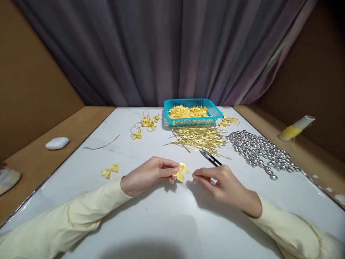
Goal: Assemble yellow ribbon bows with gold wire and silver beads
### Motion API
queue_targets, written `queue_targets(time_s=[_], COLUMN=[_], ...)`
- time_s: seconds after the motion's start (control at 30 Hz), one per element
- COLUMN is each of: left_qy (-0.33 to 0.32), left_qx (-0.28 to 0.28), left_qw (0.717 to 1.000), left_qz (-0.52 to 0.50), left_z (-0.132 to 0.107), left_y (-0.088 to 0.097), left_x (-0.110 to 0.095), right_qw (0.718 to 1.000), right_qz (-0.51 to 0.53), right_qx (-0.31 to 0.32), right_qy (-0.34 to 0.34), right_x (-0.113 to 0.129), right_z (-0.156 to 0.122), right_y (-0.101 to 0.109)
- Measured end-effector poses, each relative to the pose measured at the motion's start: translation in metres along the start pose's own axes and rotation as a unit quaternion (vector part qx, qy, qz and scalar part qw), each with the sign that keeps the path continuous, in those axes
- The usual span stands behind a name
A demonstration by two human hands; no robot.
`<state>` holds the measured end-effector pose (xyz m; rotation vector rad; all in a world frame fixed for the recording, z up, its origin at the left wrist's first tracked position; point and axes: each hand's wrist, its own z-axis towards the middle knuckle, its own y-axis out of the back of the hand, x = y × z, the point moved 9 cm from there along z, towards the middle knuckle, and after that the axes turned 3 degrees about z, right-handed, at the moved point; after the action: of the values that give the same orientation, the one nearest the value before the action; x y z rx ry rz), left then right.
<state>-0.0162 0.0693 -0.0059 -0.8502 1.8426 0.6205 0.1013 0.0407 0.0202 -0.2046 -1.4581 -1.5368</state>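
Above the tabletop, the left hand is pinching a yellow bow, the right hand a thin strand. Looped bows are lying behind, seemingly finished, while one plain bow is waiting.

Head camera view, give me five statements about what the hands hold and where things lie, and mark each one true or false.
1. The left hand holds a yellow bow, and the right hand pinches what looks like a thin strand. True.
2. The turquoise basket is filled with silver beads. False: it holds yellow pieces; the beads lie on the table.
3. Gold strands lie on the basket's near side. True.
4. The black snips are in the right hand. False: they lie on the table.
5. A loose bow lies left of the left hand. True.
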Motion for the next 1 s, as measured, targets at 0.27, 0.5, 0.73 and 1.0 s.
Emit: queue_targets(time_s=[0.27, 0.5, 0.73, 1.0], left_qy=[-0.019, -0.022, -0.037, -0.033], left_qx=[0.043, 0.021, -0.001, -0.008], left_qw=[0.998, 0.996, 0.995, 0.998], left_qz=[0.037, 0.083, 0.098, 0.055], left_z=[-0.004, -0.006, -0.003, -0.003], left_y=[-0.011, -0.011, -0.008, -0.007], left_x=[-0.006, -0.011, -0.012, -0.010], right_qw=[1.000, 0.999, 1.000, 0.999], right_qz=[-0.016, -0.018, -0.013, -0.017], right_qx=[0.000, -0.005, 0.001, 0.002], right_qy=[0.021, 0.028, 0.029, 0.030], right_x=[0.003, 0.004, 0.007, 0.008], right_z=[-0.002, -0.003, -0.003, -0.004], right_y=[-0.002, -0.003, -0.004, -0.006])
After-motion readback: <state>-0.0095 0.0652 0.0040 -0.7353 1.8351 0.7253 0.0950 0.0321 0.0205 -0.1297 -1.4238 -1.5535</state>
